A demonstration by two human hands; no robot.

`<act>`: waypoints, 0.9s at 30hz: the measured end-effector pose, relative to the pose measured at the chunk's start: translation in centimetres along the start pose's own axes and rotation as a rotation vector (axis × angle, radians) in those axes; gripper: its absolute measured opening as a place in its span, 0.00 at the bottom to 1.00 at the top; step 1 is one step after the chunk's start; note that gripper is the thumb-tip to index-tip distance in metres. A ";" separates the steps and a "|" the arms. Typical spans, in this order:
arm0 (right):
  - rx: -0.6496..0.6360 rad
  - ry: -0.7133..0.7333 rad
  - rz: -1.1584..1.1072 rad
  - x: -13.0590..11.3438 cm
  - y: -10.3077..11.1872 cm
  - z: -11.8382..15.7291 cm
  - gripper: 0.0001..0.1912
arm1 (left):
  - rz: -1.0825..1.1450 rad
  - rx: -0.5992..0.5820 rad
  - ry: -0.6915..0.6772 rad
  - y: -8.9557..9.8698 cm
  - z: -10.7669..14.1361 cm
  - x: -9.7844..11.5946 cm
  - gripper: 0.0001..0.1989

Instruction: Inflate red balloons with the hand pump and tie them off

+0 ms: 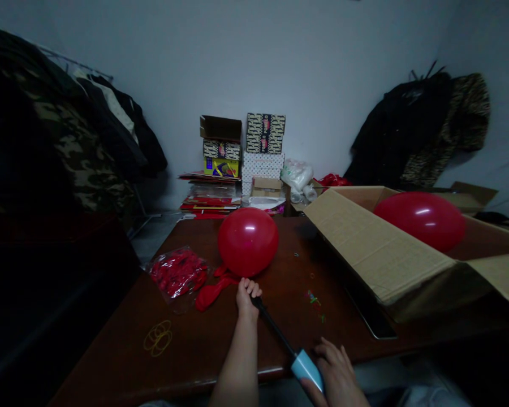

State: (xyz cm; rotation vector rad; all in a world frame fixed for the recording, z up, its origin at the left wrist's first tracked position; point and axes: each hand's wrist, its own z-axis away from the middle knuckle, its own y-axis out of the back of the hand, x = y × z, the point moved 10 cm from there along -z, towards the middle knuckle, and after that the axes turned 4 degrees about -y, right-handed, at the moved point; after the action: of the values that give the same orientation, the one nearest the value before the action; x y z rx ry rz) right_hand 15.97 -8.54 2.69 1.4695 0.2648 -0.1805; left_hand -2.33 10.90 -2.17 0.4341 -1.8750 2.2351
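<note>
An inflated red balloon (248, 242) stands above the brown table. My left hand (248, 294) is closed around its neck, where the dark end of a hand balloon pump (307, 370) meets it; the join itself is hidden by my fingers. The pump's black shaft slants down to a light blue body near the table's front edge. My right hand (337, 373) holds that blue part, thumb on one side and fingers on the other. Limp red balloons (210, 295) lie left of my left hand, beside a clear bag of red balloons (178, 274).
Yellow rubber bands (158, 338) lie front left on the table (195, 350). Small colourful bits (313, 298) and a phone (373, 316) are on the right. An open cardboard box (373, 243) holds another red balloon (419, 220). Stacked boxes (263, 164) stand at the back.
</note>
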 end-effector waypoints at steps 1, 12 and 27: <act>-0.018 0.005 -0.008 0.6 -0.3 0.4 0.26 | 0.002 0.002 0.002 0.0 0.0 0.0 0.16; -0.005 0.049 -0.045 1.3 -1.4 -0.1 0.27 | 0.056 -0.010 0.027 -0.2 0.1 0.0 0.17; 0.110 0.000 -0.066 -7.0 1.5 -8.7 0.23 | 0.050 -0.035 0.015 -0.4 -0.2 0.2 0.17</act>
State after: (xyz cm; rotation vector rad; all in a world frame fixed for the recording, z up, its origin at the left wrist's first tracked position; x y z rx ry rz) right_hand 9.10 -0.06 5.46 1.5708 0.3074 -0.2520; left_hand -2.44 11.12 -1.74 0.3673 -1.9352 2.2264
